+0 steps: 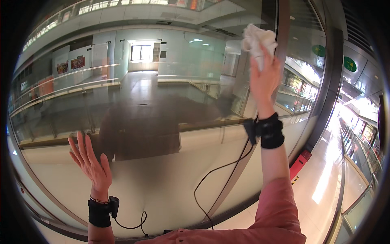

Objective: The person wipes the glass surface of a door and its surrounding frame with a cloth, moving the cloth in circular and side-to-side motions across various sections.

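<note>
A large glass pane (189, 100) stands before me, with reflections and a dark shape like my own reflection across it. Raised high on the right, my right hand (265, 77) grips a crumpled white cloth (259, 42) near the dark metal frame (281, 39). The cloth is slightly blurred; whether it presses on the glass I cannot tell. Lower left, my left hand (91, 163) is empty, its fingers apart and the palm toward the pane. Contact there is not certain. Each wrist wears a black strap with a small device and a cable.
Cables (199, 183) hang from both wrist devices toward my body. A red box-like object (300, 164) stands by the frame's foot at right. Beyond it run a shiny tiled corridor floor (317, 189) and a glass railing (362, 143). Green signs (349, 64) show at upper right.
</note>
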### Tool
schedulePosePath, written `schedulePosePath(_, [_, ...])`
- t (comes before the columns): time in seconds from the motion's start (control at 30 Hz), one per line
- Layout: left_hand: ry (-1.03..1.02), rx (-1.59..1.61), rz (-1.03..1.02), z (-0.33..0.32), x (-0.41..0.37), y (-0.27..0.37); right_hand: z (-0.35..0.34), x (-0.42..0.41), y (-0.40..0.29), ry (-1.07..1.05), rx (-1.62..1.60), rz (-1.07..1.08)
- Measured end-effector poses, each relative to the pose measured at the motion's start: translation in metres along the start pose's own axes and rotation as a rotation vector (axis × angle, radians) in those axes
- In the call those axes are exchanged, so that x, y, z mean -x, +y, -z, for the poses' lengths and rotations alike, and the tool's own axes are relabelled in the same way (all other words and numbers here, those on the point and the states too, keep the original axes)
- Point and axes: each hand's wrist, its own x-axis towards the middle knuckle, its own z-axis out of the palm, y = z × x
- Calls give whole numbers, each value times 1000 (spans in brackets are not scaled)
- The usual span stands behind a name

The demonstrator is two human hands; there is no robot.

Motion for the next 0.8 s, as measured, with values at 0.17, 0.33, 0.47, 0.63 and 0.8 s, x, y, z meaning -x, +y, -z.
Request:
schedulePosePath(0.17, [-1, -43, -6, 7, 2, -5, 34, 137, -114, -339, -552, 427])
schedulePosePath(0.33, [-4, -8, -10, 2, 2, -5, 54, 185, -82, -635, -605, 547])
schedulePosePath(0.47, [18, -7, -17, 2, 1, -4, 31, 127, -6, -339, -455, 99])
schedulePosePath(0.63, [27, -6, -28, 2, -2, -1, 29, 116, 33, -64, -90, -243])
schedulePosePath(0.8, [36, -21, -12, 3, -1, -1, 68, 210, -74, -498, -544, 9])
